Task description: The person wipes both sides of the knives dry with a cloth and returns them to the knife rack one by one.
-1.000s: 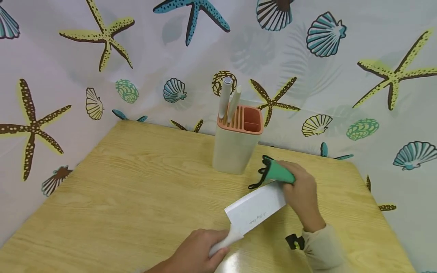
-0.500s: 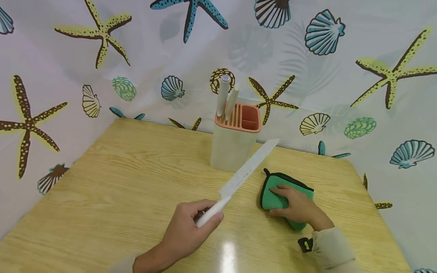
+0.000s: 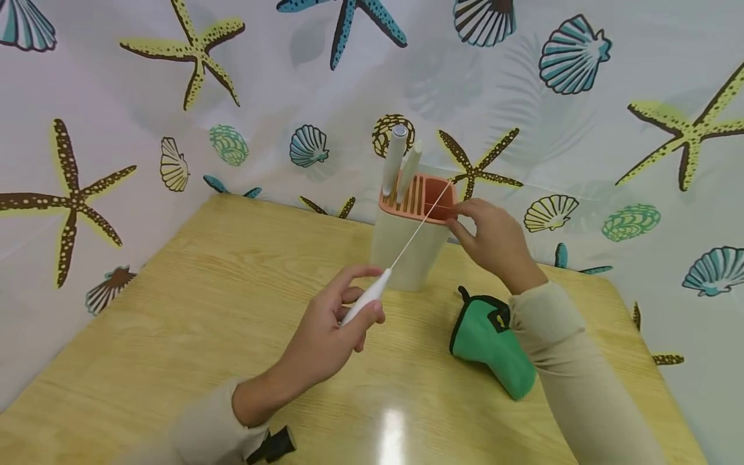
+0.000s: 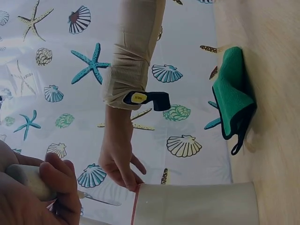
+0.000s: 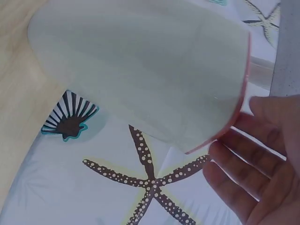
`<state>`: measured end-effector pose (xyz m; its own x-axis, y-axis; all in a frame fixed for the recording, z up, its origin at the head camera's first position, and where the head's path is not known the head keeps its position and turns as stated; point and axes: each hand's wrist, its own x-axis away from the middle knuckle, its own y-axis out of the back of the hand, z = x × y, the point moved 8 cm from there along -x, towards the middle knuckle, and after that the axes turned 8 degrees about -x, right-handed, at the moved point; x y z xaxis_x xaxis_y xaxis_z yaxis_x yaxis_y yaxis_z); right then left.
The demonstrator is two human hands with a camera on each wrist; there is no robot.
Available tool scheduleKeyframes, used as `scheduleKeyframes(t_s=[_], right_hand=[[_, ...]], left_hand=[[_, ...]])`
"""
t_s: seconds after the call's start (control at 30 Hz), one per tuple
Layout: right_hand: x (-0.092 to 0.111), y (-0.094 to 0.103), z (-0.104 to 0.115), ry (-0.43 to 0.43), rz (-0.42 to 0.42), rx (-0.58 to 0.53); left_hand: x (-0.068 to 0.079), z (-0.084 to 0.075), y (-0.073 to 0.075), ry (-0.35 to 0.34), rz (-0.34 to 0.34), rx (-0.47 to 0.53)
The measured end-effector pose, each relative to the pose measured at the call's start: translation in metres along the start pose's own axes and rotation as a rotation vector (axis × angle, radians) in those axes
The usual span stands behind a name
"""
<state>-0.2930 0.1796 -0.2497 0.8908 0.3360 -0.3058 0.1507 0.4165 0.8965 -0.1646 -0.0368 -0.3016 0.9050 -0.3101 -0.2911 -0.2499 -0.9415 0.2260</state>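
Note:
In the head view my left hand [image 3: 322,332] holds a cleaver by its white handle [image 3: 367,298]. Its blade [image 3: 420,226] is seen edge-on as a thin line, pointing up and right across the front of the knife block [image 3: 401,252]. My right hand [image 3: 494,242] holds the right side of the block's orange rim between thumb and fingers. The right wrist view shows those fingers [image 5: 239,154] at the rim of the pale block wall [image 5: 140,70]. Two pale-handled knives [image 3: 395,161] stand in the slots on the block's left.
A folded green cloth [image 3: 494,349] with black edging and a loop lies on the wooden table [image 3: 261,271], below the right forearm. A patterned curtain [image 3: 349,84] with starfish and shells hangs right behind the block.
The right hand has let go of the green cloth, leaving it on the table, and moved up to the block's rim. The left hand has turned the cleaver edge-on and raised it toward the block.

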Motion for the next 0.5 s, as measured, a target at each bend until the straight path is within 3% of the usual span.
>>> scheduleKeyframes(t_s=[0.23, 0.5], right_hand=[[-0.014, -0.007, 0.003, -0.019, 0.047, 0.065], [-0.020, -0.009, 0.005, -0.044, 0.056, 0.153]], left_hand=[[-0.011, -0.005, 0.001, 0.051, 0.079, -0.020], [-0.017, -0.013, 0.004, 0.055, 0.077, -0.024]])
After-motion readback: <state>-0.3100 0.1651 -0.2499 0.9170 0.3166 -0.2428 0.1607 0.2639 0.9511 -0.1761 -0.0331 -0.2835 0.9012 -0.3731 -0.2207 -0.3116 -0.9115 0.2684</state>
